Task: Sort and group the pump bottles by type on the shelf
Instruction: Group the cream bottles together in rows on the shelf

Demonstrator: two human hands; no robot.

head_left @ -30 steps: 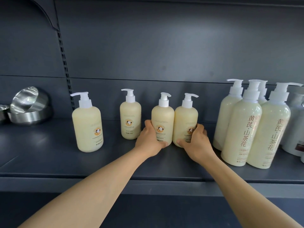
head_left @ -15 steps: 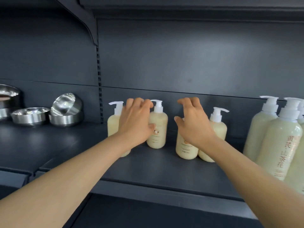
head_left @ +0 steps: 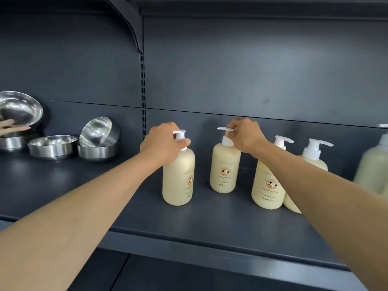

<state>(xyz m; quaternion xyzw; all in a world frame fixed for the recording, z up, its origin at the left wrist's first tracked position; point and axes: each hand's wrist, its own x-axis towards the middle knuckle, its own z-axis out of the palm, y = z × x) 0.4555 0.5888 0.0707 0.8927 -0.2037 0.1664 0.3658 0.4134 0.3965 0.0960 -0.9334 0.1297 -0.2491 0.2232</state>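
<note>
Several short cream pump bottles with cow labels stand on the dark shelf (head_left: 210,223). My left hand (head_left: 162,142) grips the white pump top of the leftmost bottle (head_left: 178,177). My right hand (head_left: 245,134) pinches the pump head of the second bottle (head_left: 224,166), which stands further back. Two more of the same bottles (head_left: 267,183) (head_left: 312,156) stand close together to the right, partly hidden by my right forearm. A taller, paler pump bottle (head_left: 373,164) shows blurred at the right edge.
Steel bowls (head_left: 52,144) (head_left: 98,136) sit on the shelf's left section. Another person's hand (head_left: 10,127) touches a tilted steel bowl (head_left: 20,108) at the far left. A slotted upright (head_left: 143,91) divides the back panel. The shelf's front edge runs below my arms.
My hands left the two right bottles and rose to the pump tops of the two left ones. The view swung left, bringing more bowls and another person's hand into sight.
</note>
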